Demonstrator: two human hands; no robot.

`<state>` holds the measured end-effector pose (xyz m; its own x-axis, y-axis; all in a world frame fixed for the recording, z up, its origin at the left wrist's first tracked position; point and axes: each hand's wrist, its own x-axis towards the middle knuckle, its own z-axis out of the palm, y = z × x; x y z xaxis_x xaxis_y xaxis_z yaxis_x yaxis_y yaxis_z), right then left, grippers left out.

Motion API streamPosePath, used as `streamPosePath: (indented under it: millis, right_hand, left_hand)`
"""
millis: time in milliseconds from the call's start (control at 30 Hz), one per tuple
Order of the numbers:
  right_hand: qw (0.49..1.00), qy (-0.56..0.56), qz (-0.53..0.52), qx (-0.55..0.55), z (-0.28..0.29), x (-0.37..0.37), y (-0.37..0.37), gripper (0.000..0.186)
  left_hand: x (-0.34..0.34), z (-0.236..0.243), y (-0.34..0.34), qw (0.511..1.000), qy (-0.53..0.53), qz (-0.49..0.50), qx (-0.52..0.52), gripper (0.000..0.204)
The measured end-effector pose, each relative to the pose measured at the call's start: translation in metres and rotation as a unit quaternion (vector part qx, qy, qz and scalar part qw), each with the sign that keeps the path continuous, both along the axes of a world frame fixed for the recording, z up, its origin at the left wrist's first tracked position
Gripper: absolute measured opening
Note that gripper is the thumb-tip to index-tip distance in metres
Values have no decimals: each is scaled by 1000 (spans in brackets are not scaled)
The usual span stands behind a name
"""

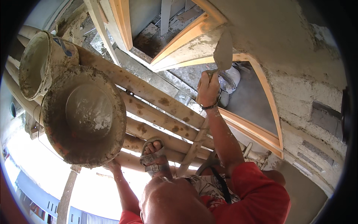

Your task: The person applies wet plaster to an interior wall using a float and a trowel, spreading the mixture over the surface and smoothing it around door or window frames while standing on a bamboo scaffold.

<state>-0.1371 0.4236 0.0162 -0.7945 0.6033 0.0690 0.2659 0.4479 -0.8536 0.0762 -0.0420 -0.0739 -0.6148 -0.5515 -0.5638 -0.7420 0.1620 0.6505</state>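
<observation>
My right hand (pixel 208 89) is raised in front of the wall, its fingers closed around the handle of a trowel (pixel 223 52). The blade points up and is coated in grey mortar, close to a wooden frame. Low on the left, my left hand (pixel 111 164) is at the near rim of a round, mortar-crusted basin (pixel 56 125). Its fingers are mostly hidden behind the rim, so I cannot tell whether they grip it or the pole beneath. A little wet grey mortar lies in the basin's bottom.
A dirty white bucket (pixel 61 61) stands beyond the basin. Both rest on scaffold poles (pixel 164 100) with gaps between them, where my sandaled foot (pixel 153 151) stands. Wooden frames (pixel 274 100) border openings in the wall (pixel 268 33), which is partly plastered with rough blocks showing.
</observation>
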Motion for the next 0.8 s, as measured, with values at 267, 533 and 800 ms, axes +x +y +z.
streamPosePath:
  millis: [267, 533, 800]
  right_hand:
    - [1000, 9, 9, 17, 14, -16, 14, 20]
    - [999, -13, -31, 36, 17, -20, 6, 27]
    - [981, -142, 32, 131, 0, 15, 2, 28]
  left_hand:
    - [-49, 46, 48, 987, 94, 124, 39, 69]
    - [-18, 11, 19, 994, 64, 80, 36, 63]
    - [-41, 31, 38, 990, 36, 125, 58, 60]
